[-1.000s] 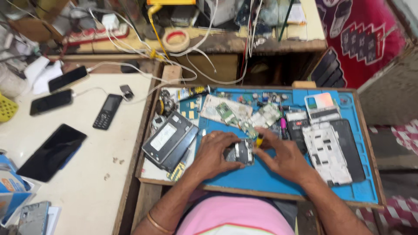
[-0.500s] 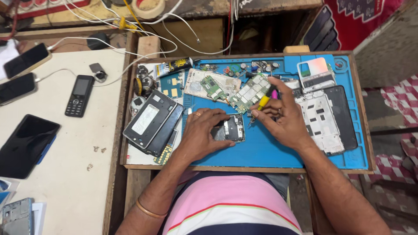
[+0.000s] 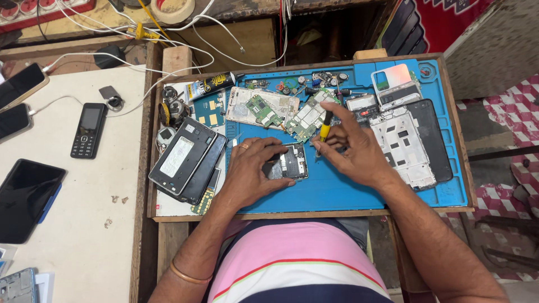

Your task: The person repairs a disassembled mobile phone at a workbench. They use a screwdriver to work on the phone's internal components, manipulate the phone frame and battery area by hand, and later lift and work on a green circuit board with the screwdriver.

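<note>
Screwdriver (image 3: pixel 324 130) upright, tip toward phone (image 3: pixel 292 163)

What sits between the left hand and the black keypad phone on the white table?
In the head view, a stack of dark phone housings lies between the left hand and the keypad phone, along with the work tray's wooden rim and bare white tabletop.

**Around the blue mat**

Left on white table (image 3: pixel 84 224): keypad phone (image 3: pixel 88 129), dark tablet (image 3: pixel 25 199), two charging phones (image 3: pixel 17 101). Up top: tape roll (image 3: pixel 173 8), white cables (image 3: pixel 185 42). On mat (image 3: pixel 348 193): glue tube (image 3: pixel 210 85), circuit boards (image 3: pixel 264 109), white frame (image 3: pixel 405 146), black covers (image 3: pixel 182 158).
</note>
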